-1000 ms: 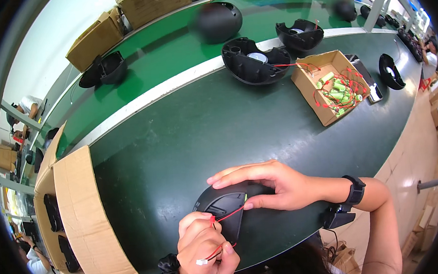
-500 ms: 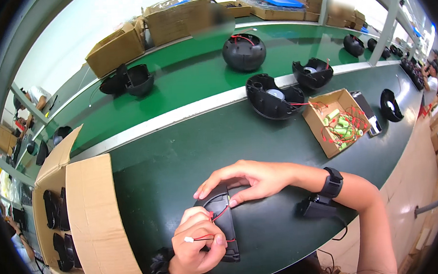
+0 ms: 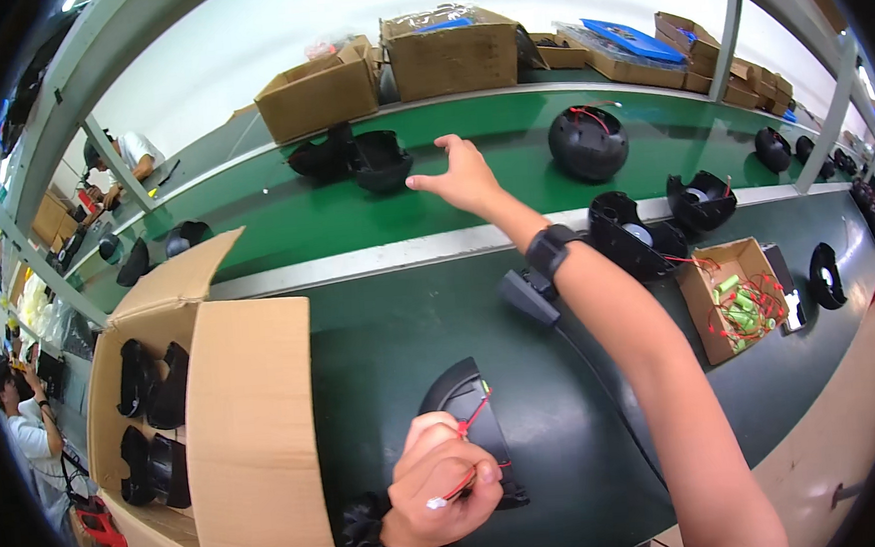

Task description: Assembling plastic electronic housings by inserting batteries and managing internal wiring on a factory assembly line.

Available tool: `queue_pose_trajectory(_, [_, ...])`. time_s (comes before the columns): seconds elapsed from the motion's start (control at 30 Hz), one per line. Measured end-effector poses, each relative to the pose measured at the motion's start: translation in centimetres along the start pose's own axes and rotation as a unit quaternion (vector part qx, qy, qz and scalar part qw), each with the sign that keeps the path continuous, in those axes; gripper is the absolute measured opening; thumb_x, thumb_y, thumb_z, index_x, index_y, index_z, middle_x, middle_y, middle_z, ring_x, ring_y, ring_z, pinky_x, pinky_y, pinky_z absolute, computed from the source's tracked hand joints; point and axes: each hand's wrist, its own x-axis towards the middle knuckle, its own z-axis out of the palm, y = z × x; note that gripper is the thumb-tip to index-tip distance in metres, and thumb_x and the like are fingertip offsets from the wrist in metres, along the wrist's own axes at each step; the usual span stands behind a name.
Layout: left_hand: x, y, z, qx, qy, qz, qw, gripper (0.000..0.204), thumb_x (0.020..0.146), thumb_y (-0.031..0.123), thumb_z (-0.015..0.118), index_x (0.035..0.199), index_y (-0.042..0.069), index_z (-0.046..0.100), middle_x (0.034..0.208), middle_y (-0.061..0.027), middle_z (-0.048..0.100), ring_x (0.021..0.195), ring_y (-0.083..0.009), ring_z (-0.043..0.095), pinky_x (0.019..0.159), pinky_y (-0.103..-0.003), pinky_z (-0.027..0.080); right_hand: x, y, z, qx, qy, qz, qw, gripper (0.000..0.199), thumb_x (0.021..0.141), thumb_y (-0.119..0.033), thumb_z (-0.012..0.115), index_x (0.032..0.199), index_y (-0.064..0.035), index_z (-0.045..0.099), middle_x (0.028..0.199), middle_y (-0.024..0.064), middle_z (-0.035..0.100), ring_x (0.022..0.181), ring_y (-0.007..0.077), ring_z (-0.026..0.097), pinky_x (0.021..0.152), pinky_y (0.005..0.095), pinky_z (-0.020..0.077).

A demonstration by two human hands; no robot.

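My left hand [image 3: 442, 486] is closed on a red wire lead [image 3: 479, 403] whose white plug sticks out between the fingers. Under that hand a curved black plastic shell part [image 3: 457, 383] lies on the dark green bench. My right hand [image 3: 459, 180] is stretched far forward over the green belt, thumb and fingers apart and nothing in them. Close to the left of its thumb sits an open black half-shell [image 3: 381, 164], beside another dark shell piece [image 3: 318, 158]. A strapped black box [image 3: 529, 296] on a cable hangs by my right wrist.
At left, an open cardboard box [image 3: 256, 425] holds several black parts. A round black housing [image 3: 588, 146] stands on the belt. Half-shells with speakers [image 3: 636, 236] rest near the ledge, beside a small carton of green battery cells [image 3: 745, 305]. Metal posts frame the bench.
My right hand has left the black shell part and reached forward over the belt. My left hand stays on the wire lead. The whole view has shifted.
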Motion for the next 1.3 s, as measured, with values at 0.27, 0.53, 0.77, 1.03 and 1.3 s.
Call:
queue_pose_trajectory(0.27, [-0.5,-1.1,-0.2,0.015,0.027,-0.003,1.000,0.020,0.076,-0.007,0.054,0.060,0.005,0.051,0.060,-0.0026,0.059,0.052,-0.0168,0.048,0.067,-0.035,0.043,1.0,-1.3,5.6,-0.076,0.042,-0.349,0.933,0.012,0.073,-0.005,0.061,0.085,-0.0037,0.062,0.082,0.0185,0.064,0.084,0.0326,0.061,0.086,0.0401,0.0431])
queue_pose_trajectory(0.53, [-0.4,-1.6,-0.5,-0.013,0.056,0.001,0.998,0.026,0.069,-0.010,0.059,0.056,0.004,0.042,0.060,-0.0056,0.056,0.054,-0.0209,0.049,0.065,-0.034,0.044,-4.4,-0.8,-7.5,0.409,-0.108,-0.016,0.906,0.023,0.086,-0.024,0.050,0.074,-0.0042,0.052,0.069,0.0075,0.057,0.069,0.0183,0.057,0.064,0.0299,0.0423])
queue_pose_trajectory(0.77, [-0.2,-0.8,-0.4,-0.066,-0.015,-0.003,0.998,0.029,0.075,-0.009,0.053,0.054,0.008,0.042,0.056,-0.0031,0.058,0.051,-0.0157,0.048,0.068,-0.035,0.043,-19.5,0.3,-13.6,0.492,-0.381,0.094,0.777,0.026,0.085,-0.030,0.062,0.081,-0.0079,0.049,0.084,0.0029,0.053,0.083,0.0122,0.052,0.081,0.0281,0.0431])
queue_pose_trajectory(1.03, [-0.5,1.8,1.2,-0.093,-0.073,0.000,0.993,0.026,0.075,-0.006,0.055,0.055,0.009,0.046,0.057,-0.0004,0.058,0.049,-0.0149,0.046,0.063,-0.034,0.043,-22.7,-3.6,-11.6,0.539,-0.232,0.063,0.807,0.009,0.087,-0.009,0.064,0.082,-0.0039,0.059,0.093,0.0045,0.061,0.085,0.0094,0.056,0.076,0.0244,0.0459])
queue_pose_trajectory(1.3, [-1.0,2.2,1.2,-0.079,-0.068,-0.016,0.994,0.016,0.062,-0.008,0.060,0.059,0.004,0.051,0.056,-0.0026,0.052,0.049,-0.0216,0.046,0.059,-0.033,0.045,-22.8,-4.2,-11.7,0.585,-0.340,0.163,0.718,0.026,0.095,-0.020,0.051,0.094,0.0028,0.064,0.103,0.0166,0.066,0.099,0.0208,0.062,0.091,0.0313,0.0478])
